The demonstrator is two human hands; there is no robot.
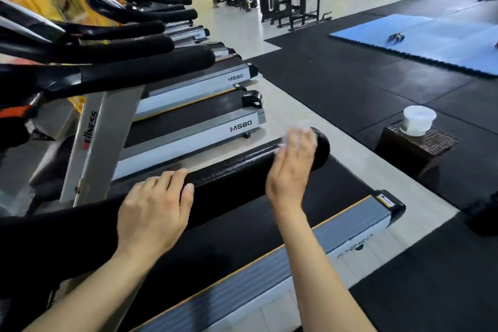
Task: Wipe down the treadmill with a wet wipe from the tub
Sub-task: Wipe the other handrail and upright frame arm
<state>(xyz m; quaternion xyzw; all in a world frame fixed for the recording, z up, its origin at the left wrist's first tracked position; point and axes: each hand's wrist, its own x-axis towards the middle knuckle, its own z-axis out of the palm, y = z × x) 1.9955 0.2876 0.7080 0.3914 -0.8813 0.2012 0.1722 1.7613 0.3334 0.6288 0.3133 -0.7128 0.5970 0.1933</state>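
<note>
right of handrail: open floor | left: next treadmill close beside

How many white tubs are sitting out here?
1. The tub stands on a dark wicker stool on the floor, right of the treadmill handrail. Others may be hidden.
</note>
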